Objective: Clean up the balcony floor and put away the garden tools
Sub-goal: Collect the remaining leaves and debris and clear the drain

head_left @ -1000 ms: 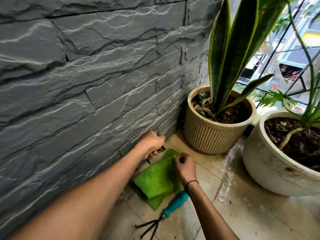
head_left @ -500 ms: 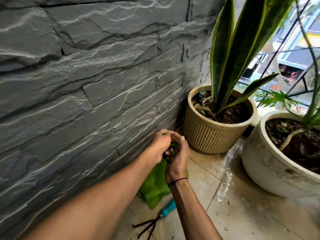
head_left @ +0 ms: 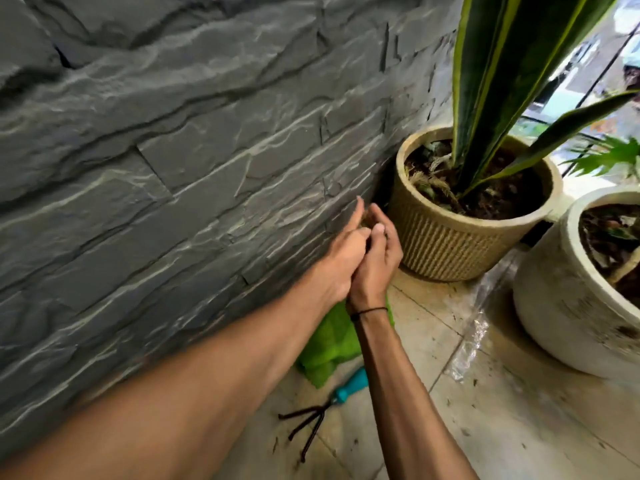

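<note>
My left hand [head_left: 341, 261] and my right hand [head_left: 379, 268] are pressed together just off the stone wall, in front of the ribbed pot. They close round a small dark object [head_left: 368, 244] that is almost wholly hidden between the palms. Below my wrists a green cloth [head_left: 325, 351] lies crumpled on the tiles. A hand rake [head_left: 348, 388] with a teal handle and black prongs lies on the floor beside the cloth, untouched.
A grey stone wall [head_left: 173, 161] fills the left. The beige ribbed pot [head_left: 450, 247] with a snake plant stands in the corner, a white pot [head_left: 554, 306] to its right. A wet shiny streak [head_left: 472, 334] and soil specks mark the beige tiles.
My hands rose from the green cloth and came together, moving toward the ribbed pot. The green-handled item my left hand gripped is now hidden between both hands.
</note>
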